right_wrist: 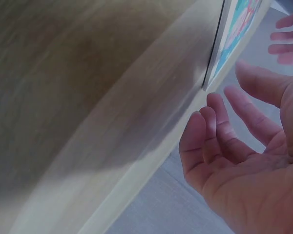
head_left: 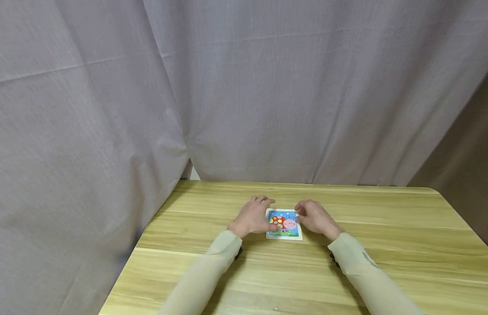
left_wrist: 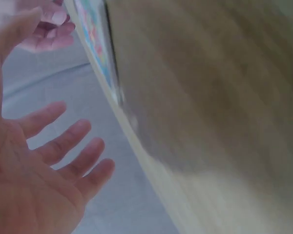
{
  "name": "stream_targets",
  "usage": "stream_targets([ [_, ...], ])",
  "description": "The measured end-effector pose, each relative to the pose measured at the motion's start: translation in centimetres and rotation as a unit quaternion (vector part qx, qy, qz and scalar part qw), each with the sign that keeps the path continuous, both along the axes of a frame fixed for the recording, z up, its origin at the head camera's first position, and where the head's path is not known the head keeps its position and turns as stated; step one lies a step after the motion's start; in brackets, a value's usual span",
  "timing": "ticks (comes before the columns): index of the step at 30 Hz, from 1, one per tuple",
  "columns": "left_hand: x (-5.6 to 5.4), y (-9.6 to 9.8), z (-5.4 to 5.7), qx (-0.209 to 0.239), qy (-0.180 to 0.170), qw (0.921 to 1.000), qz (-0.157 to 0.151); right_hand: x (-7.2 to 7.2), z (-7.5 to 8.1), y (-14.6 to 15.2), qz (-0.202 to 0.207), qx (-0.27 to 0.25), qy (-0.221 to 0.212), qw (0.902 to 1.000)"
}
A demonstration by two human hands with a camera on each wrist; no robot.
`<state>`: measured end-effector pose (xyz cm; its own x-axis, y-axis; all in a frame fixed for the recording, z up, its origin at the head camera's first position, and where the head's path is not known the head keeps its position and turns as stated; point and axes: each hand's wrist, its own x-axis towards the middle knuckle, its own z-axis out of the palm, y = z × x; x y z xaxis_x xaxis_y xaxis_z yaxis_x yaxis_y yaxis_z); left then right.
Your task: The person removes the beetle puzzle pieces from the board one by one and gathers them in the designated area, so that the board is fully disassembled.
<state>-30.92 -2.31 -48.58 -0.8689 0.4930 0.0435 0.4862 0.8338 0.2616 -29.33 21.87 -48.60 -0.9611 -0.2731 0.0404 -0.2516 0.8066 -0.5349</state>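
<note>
A small square picture puzzle board (head_left: 282, 224) with a white border lies flat on the wooden table. Its picture has a red, spotted ladybug with a pink face on blue and green. My left hand (head_left: 255, 216) is at the board's left side, thumb over the picture's lower left in the head view. In the left wrist view the left hand (left_wrist: 34, 161) has its fingers spread, holding nothing. At the board's right edge is my right hand (head_left: 315, 217). Its fingers are loosely bent with nothing between them, as the right hand (right_wrist: 249, 146) shows in the right wrist view.
The wooden table (head_left: 385, 227) reaches back to a grey curtain (head_left: 259, 100), which also hangs along the left side. Light sleeves (head_left: 358, 258) cover both forearms, and dark straps show at the wrists.
</note>
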Motion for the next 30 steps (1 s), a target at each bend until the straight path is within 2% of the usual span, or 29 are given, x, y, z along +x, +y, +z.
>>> stream_targets([
  [5, 0.4, 0.7, -0.6, -0.029, -0.002, 0.9996, -0.003, -0.3, -0.3, -0.3, 0.002, 0.007, -0.009, 0.9999],
  [9, 0.5, 0.9, -1.0, -0.047, 0.003, 0.9986, -0.022, -0.6, -0.5, -0.5, 0.004, 0.01, -0.013, 0.9999],
  [13, 0.4, 1.0, -1.3, -0.038, -0.003, 0.998, -0.05, -1.0, -0.7, -0.5, 0.008, 0.019, -0.013, 0.9997],
  [18, 0.3, 1.0, -1.3, -0.026, -0.026, 0.9964, -0.077, -1.1, -0.8, -0.6, 0.01, 0.019, -0.018, 0.9996],
  [30, 0.4, 1.2, -1.0, -0.017, -0.053, 0.9951, -0.082, -2.0, -1.1, -0.4, 0.027, -0.022, -0.032, 0.9989],
])
